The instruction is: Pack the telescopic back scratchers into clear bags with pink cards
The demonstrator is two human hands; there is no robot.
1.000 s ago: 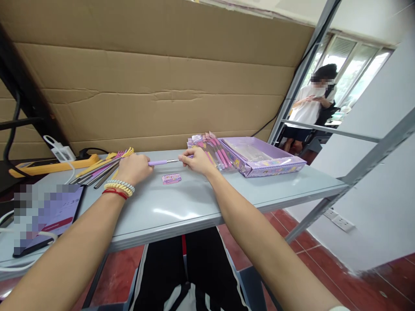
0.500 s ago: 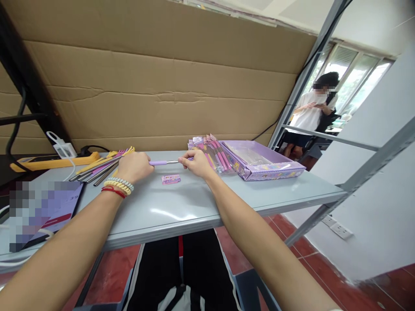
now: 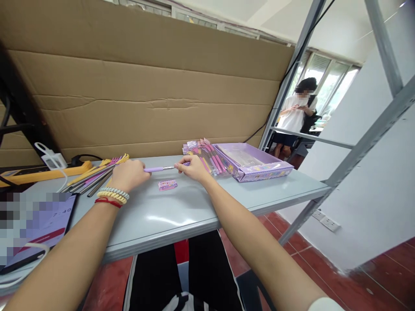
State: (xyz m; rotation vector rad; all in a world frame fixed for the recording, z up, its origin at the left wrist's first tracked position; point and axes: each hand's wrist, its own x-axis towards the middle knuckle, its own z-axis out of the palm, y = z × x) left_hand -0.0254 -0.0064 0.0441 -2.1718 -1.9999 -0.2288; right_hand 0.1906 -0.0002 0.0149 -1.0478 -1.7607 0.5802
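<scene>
A slim purple pen [image 3: 154, 169] with a silver section is stretched level between both hands, just above the desk. My left hand [image 3: 129, 175] is closed around its left end, beside a bunch of yellow, magenta and grey sticks [image 3: 97, 175]. My right hand [image 3: 193, 167] pinches its other end; a bit of purple shows past the fingertips. Below the pen, a small stack of pink and purple printed cards or labels [image 3: 167, 185] lies on the desk. Just behind my right hand are several pink pens in clear wrappers [image 3: 210, 157].
A purple patterned open box [image 3: 262, 172] with clear plastic inside stands on the grey desk [image 3: 155, 216] at right. At left lie a tablet [image 3: 61, 220], a white charger [image 3: 55, 160] and a yellow-edged case [image 3: 74, 172]. Cardboard [image 3: 162, 86] backs the desk. A person [image 3: 293, 116] stands beyond the metal frame.
My view has shifted slightly, so the scene sits a little further left. Both hands keep their hold on the pen, which looks much the same.
</scene>
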